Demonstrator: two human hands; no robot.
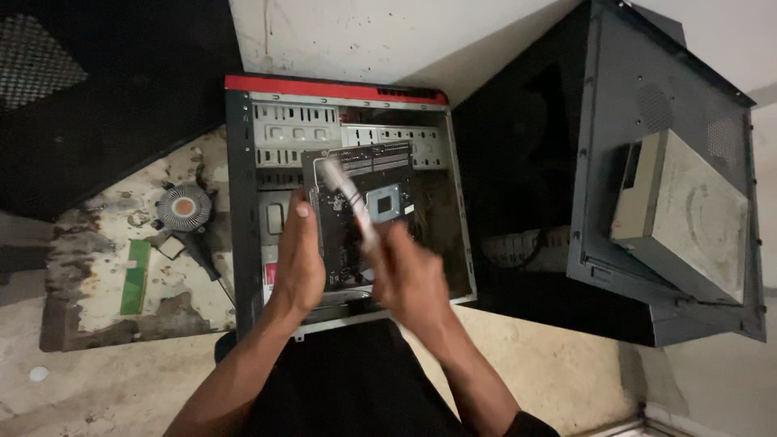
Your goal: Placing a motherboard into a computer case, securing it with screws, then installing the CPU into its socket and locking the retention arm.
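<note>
2 hands over 1 open computer case (243,202), lying flat on the floor, red strip along its far edge. Inside it, 1 black motherboard (356,210) with 1 square silver socket (384,202) near its middle. Left hand (298,263) rests flat on the board's left edge, thumb pointing up, fingers loosely curled against the board; whether its grip closes on the edge I cannot tell. Right hand (409,271) has its grip closed around 1 pale brush-like tool (348,198), blurred, slanting up-left over the board, tip near the board's top-left corner.

Left of the case: 1 worn, stained board (97,275) on the floor carrying 1 round cooler fan (184,207) with copper-coloured centre and 1 narrow green memory stick (136,277) lying upright in view. Right of the case: 1 second dark case (615,202), with 1 grey dusty box-shaped drive (684,218) lying on its side panel. 1 red-and-white label (269,271) sits inside the open case, just left of the left hand.
</note>
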